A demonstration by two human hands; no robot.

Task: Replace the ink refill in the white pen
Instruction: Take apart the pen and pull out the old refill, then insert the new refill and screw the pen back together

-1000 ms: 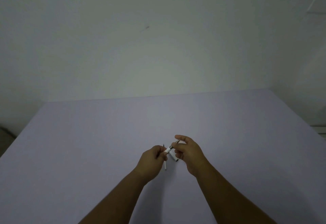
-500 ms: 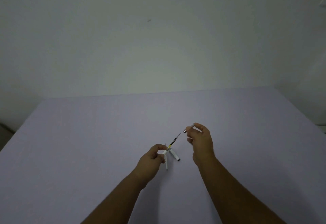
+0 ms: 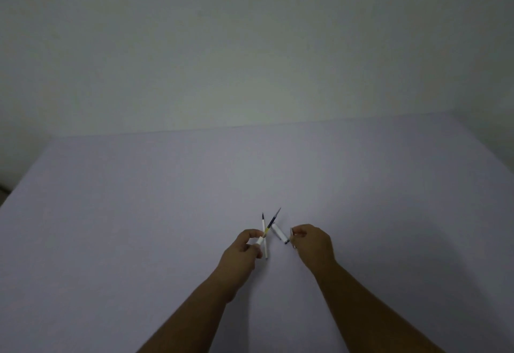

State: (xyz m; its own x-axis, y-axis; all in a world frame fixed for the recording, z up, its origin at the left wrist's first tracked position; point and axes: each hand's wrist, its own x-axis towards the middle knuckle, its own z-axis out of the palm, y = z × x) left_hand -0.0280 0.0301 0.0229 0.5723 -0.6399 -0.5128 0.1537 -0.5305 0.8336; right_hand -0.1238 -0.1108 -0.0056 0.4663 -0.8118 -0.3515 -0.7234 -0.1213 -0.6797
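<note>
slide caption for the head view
Left hand holds white pen barrel, dark refill protruding; right hand pinches small tip piece.

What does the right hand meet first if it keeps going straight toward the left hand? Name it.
Likely the pen cap lying on the table, just left of the right hand; the left hand with its pen barrel comes after. Depth is uncertain.

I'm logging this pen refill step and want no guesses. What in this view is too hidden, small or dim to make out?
- Head view: most of the small silvery part in the right hand; the curled fingers cover it.
- Head view: the lower end of the pen barrel, inside the left hand.
- Head view: ink level in the refill; too thin and dim.
- Head view: markings on the white piece on the table; too small.
</note>
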